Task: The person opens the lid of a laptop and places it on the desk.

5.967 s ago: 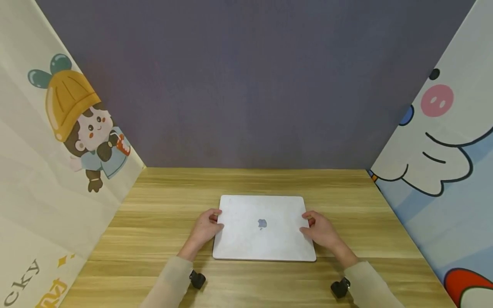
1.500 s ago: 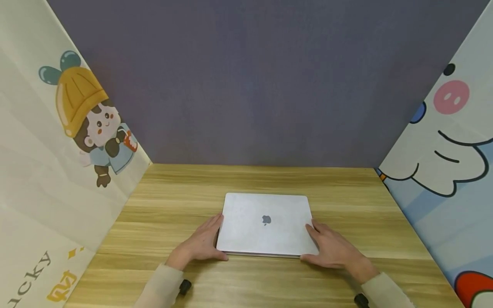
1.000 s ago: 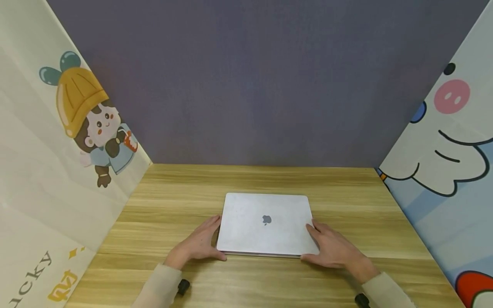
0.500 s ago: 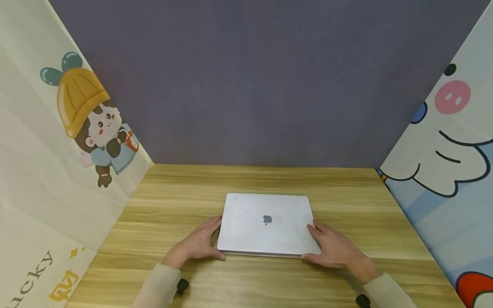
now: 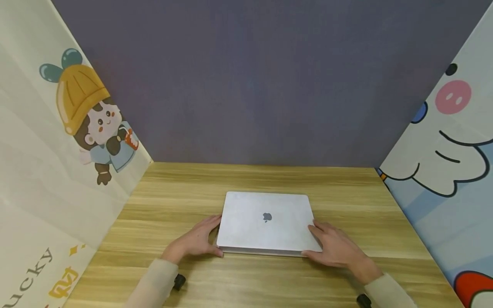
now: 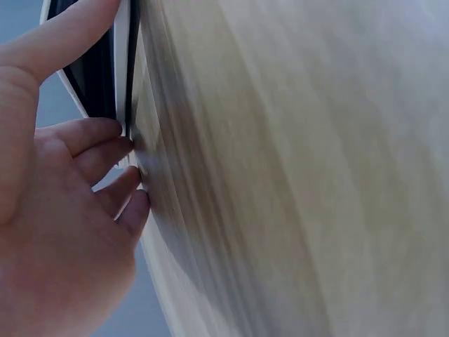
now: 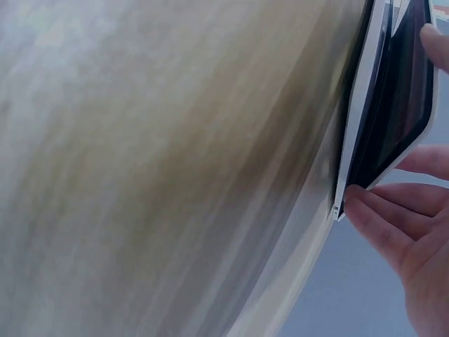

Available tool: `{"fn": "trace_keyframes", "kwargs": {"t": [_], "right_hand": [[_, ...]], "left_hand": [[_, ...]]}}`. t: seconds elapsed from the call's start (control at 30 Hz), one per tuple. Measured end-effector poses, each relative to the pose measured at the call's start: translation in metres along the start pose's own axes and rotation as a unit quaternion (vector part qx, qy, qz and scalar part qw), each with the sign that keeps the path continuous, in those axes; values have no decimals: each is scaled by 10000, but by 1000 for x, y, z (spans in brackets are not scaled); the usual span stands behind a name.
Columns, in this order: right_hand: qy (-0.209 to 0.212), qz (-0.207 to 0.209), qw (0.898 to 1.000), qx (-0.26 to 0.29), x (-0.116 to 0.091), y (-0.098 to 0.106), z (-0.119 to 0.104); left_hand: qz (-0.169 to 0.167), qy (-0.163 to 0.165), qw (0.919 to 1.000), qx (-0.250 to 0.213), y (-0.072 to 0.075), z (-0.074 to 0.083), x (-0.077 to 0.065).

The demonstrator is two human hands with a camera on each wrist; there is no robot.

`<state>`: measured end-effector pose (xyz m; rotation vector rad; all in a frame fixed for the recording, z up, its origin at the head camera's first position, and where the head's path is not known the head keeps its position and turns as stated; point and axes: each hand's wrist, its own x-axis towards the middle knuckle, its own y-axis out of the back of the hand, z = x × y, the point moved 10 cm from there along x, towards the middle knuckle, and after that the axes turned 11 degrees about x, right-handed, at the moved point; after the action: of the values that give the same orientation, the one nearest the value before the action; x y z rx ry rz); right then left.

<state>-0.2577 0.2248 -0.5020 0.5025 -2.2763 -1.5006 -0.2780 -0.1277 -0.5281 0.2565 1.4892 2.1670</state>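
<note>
A silver laptop (image 5: pixel 265 220) with a dark apple logo lies on the wooden table, its lid raised slightly at the front. My left hand (image 5: pixel 194 239) is at its left side, with the fingers along the edge and the thumb at the front left corner. In the left wrist view, relaxed fingertips (image 6: pixel 126 144) touch the base's edge, and the thumb crosses the dark gap under the lid. My right hand (image 5: pixel 337 248) holds the lid's right front corner. The right wrist view shows the thumb inside the lid (image 7: pixel 403 98), a finger behind it and other fingers against the base.
The wooden table (image 5: pixel 185 179) extends around the laptop. A dark grey panel (image 5: pixel 246 85) stands at the back. Cartoon-printed white sheets, the left one (image 5: pixel 31 171) and the right one (image 5: pixel 462 171), flank the table. Black wrist cameras sit under both cuffs.
Both hands moved from the laptop's sides toward its front corners. The lid was flat six seconds ago; its front edge has lifted, and the gap has widened over the last half second.
</note>
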Motion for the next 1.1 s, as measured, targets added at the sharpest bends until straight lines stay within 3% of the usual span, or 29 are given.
{"fn": "trace_keyframes", "kwargs": {"t": [0.3, 0.63, 1.1], "right_hand": [[280, 400, 9988, -105, -2, 8, -4], [158, 360, 9991, -138, -1, 13, -4], [513, 771, 9957, -58, 1, 18, -5]], "left_hand": [[132, -58, 9999, -38, 3, -4, 6], [103, 151, 9971, -741, 2, -9, 7], [110, 123, 9981, -602, 2, -9, 7]]}}
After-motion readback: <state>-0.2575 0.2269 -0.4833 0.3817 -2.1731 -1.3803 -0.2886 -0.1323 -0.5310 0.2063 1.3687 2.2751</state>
